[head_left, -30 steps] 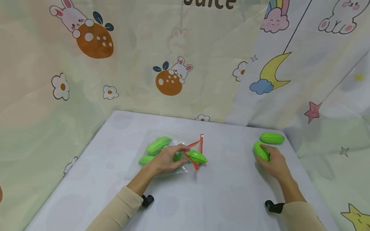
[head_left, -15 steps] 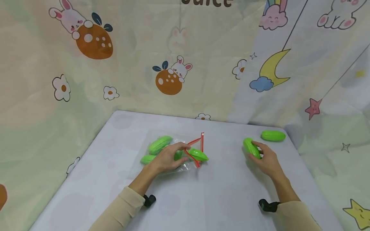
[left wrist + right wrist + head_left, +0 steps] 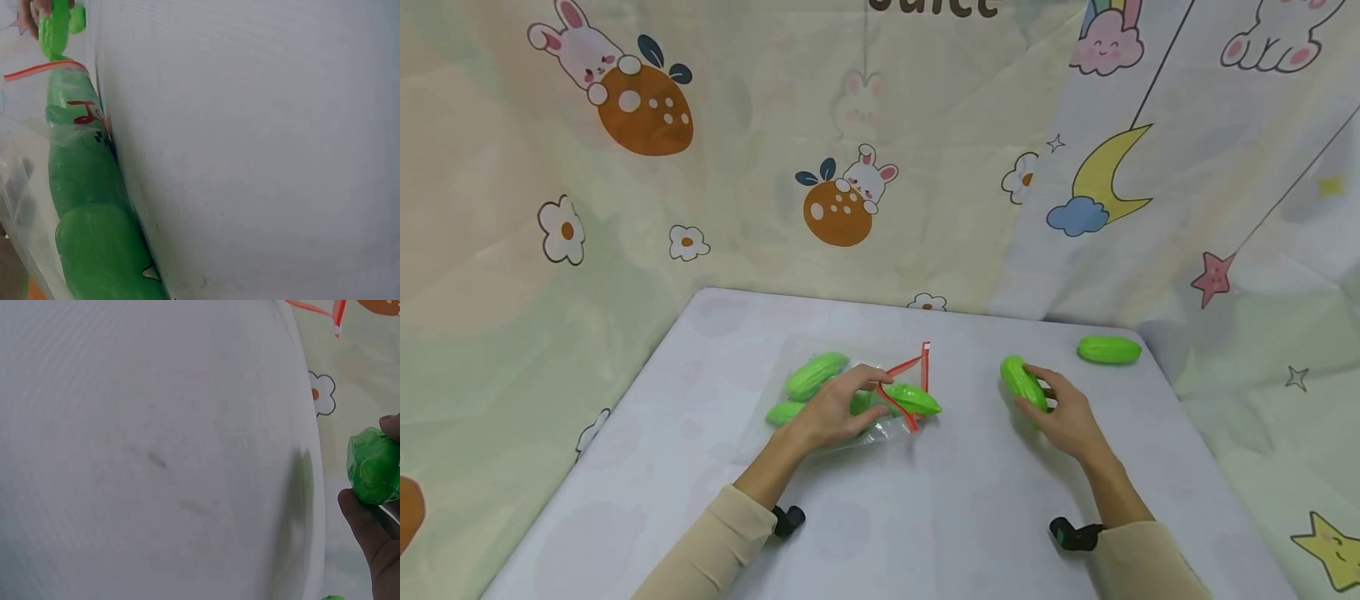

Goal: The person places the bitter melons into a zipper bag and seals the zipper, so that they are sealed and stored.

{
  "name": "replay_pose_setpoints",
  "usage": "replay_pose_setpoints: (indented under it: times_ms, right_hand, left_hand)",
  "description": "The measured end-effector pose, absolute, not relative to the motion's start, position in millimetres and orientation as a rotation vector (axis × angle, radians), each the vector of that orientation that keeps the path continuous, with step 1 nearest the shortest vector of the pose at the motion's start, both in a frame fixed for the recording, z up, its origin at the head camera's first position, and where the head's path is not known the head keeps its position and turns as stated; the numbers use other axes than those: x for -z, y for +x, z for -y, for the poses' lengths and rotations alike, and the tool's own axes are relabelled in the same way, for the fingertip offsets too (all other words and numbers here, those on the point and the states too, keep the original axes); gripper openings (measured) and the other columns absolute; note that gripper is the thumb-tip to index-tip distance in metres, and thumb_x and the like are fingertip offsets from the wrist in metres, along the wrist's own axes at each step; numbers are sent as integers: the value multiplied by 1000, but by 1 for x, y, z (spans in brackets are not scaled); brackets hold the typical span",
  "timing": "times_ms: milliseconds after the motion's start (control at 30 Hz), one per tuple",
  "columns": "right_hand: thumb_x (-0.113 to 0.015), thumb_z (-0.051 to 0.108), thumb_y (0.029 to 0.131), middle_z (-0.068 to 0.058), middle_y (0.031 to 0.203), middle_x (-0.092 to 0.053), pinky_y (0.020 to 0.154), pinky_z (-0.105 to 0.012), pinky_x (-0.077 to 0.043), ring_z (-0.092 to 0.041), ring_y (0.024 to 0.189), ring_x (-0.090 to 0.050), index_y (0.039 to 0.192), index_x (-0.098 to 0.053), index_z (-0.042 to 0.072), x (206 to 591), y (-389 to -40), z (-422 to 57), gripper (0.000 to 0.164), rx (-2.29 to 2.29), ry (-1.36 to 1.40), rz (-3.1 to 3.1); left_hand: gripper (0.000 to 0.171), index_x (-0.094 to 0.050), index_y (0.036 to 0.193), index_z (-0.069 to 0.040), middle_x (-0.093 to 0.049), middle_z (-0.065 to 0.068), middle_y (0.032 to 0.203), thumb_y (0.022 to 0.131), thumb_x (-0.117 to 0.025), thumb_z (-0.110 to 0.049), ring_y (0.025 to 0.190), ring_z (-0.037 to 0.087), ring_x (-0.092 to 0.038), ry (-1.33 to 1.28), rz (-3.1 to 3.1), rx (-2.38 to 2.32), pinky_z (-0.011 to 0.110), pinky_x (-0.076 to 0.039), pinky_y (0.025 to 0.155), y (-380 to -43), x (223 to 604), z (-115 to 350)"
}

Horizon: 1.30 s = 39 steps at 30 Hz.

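My left hand (image 3: 831, 408) grips a clear zip bag (image 3: 883, 432) near its mouth, thumb and fingers spread around it. Red zip strips (image 3: 925, 367) edge the bag's opening, which faces right. Several green ridged toy cucumbers lie inside; one cucumber (image 3: 817, 375) shows at the back, another (image 3: 917, 398) reaches to the mouth. My right hand (image 3: 1067, 412) pinches a toy cucumber (image 3: 1019, 379) between thumb and fingers, to the right of the bag. In the right wrist view the held cucumber's rounded end (image 3: 372, 467) shows. The left wrist view shows bagged cucumbers (image 3: 87, 169) from the side.
Another toy cucumber (image 3: 1108, 349) lies at the table's back right corner. The white-covered table (image 3: 910, 517) ends against a hanging cloth (image 3: 760, 208) printed with cartoons. A black wrist device (image 3: 788, 521) sits by the left sleeve, another (image 3: 1075, 534) by the right.
My right hand has carried its toy cucumber leftward from near the back right corner, towards the bag. My left hand has stayed on the bag.
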State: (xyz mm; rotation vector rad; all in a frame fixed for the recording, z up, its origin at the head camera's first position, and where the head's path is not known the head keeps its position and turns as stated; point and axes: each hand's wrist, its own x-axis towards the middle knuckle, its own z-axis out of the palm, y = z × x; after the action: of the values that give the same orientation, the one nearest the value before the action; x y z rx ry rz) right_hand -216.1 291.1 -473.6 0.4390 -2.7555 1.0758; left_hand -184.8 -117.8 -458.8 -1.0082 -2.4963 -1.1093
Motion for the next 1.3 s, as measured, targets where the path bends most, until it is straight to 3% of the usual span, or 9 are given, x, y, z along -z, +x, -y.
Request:
replay_pose_setpoints:
  times_ms: [433, 967, 1200, 1300]
  right_hand:
    - [-74, 24, 97, -22, 149, -50, 74, -35, -59, -49, 116, -63, 149, -50, 12, 473, -212, -270, 59, -1208, 507, 2763]
    - [-77, 20, 95, -19, 143, -56, 78, -35, -61, -44, 116, -65, 146, -53, 13, 471, -206, -249, 58, -1315, 656, 2702]
    - [-76, 12, 94, -23, 142, -57, 81, -42, -60, -44, 116, -64, 145, -53, 6, 458, -197, -233, 57, -1319, 679, 2709]
    - [-77, 16, 93, -19, 142, -58, 86, -44, -60, -40, 118, -64, 145, -55, 11, 468, -202, -233, 56, -1327, 694, 2702]
  left_hand:
    - [46, -59, 133, -12, -64, -3, 129, 92, -78, -15, 111, 19, -69, -1021, 2454, 1103, 36, -56, 98, -183, 459, 117]
    - [46, -59, 133, -16, -64, -4, 129, 92, -79, -17, 111, 16, -68, -1016, 2468, 1082, 33, -55, 98, -182, 458, 118]
    - [45, -59, 134, -16, -63, -7, 130, 93, -78, -18, 113, 13, -67, -1012, 2493, 1094, 31, -54, 99, -184, 457, 119]
    - [44, -59, 133, -13, -63, -5, 130, 93, -77, -17, 113, 14, -67, -1025, 2485, 1102, 32, -54, 99, -184, 457, 119]
